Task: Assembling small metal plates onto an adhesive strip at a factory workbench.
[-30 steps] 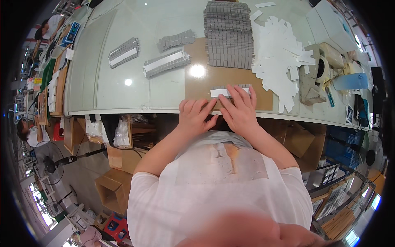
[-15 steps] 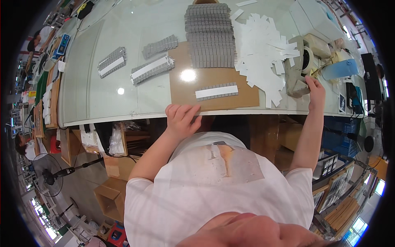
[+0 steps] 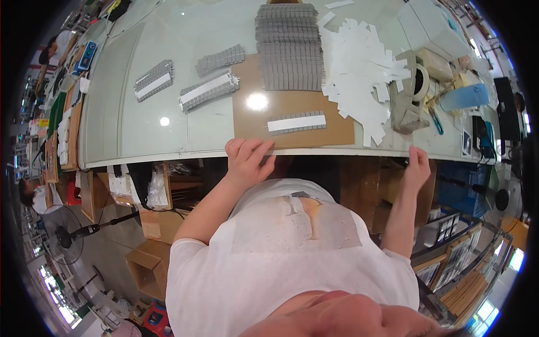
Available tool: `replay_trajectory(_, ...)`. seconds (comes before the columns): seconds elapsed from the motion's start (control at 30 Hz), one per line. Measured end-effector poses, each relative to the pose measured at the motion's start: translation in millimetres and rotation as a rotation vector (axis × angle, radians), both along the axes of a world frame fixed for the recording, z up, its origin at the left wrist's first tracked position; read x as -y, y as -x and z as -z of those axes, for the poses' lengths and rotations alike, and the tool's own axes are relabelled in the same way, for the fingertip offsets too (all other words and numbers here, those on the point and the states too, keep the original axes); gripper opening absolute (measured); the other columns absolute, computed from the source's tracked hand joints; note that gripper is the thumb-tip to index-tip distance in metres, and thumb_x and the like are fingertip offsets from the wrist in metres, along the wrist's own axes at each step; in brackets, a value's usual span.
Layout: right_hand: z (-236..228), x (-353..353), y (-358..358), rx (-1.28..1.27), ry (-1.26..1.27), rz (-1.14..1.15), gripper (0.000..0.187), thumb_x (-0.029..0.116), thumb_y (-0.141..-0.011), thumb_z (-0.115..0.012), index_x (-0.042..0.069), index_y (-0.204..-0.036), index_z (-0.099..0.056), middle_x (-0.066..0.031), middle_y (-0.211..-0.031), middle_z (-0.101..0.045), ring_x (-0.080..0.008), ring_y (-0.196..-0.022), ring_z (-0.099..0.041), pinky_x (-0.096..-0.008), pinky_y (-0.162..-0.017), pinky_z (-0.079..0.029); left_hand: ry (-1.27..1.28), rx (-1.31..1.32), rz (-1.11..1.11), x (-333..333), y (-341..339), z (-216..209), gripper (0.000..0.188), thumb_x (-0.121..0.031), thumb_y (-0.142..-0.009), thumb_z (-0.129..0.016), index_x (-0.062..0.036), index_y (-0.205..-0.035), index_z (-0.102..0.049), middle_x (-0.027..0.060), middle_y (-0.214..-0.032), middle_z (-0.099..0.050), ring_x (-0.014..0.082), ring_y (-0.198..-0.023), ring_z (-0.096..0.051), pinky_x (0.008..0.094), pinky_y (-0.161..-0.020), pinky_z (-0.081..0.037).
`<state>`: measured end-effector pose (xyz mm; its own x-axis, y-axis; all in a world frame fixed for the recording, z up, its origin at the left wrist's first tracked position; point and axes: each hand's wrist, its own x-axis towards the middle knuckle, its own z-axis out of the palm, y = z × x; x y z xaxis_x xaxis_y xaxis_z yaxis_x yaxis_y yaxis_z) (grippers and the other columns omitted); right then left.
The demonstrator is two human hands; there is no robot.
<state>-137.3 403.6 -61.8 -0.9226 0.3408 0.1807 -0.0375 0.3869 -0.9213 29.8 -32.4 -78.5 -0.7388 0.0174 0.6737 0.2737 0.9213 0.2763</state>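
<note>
My left hand [image 3: 247,160] rests with its fingers laid over the table's front edge, by the near left corner of a brown board [image 3: 337,133]. On that board lies a grey segmented strip with a white paper strip [image 3: 296,122] along its top. Just off the table edge at the right is my right hand [image 3: 416,167], thumb and fingers pinched together; whatever they hold, if anything, is too small to make out. Beyond it stands a tape dispenser [image 3: 409,122] with a roll of tape.
Rows of grey segmented strips [image 3: 289,50] cover the board's far part. Loose white paper strips [image 3: 356,73] pile beside them. Leftward lie grey bundles [image 3: 209,92], some topped with white. A teal-handled tool [image 3: 436,121] and a light blue object [image 3: 465,96] lie right of the dispenser.
My right hand has left the tape dispenser and come back toward me, past the table's front edge. My left hand stays at the edge.
</note>
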Motion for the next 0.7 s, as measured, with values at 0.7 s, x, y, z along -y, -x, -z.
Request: replay_trajectory(0.7, -6, 183, -30, -0.567, -0.585, -0.954, 0.014, 0.014, -0.086, -0.073, 0.007, -0.092, -0.062, -0.0138, -0.126, -0.071, -0.0274, -0.074, -0.068, -0.0387, -0.066, -0.053, 0.09, 0.175, 0.088, -62, 54, -24, 0.067, -0.044, -0.076, -0.08, -0.0146, -0.134, -0.063, 0.0055, -0.124, -0.051, 0.026, -0.116, -0.047, 0.046, -0.103, -0.037)
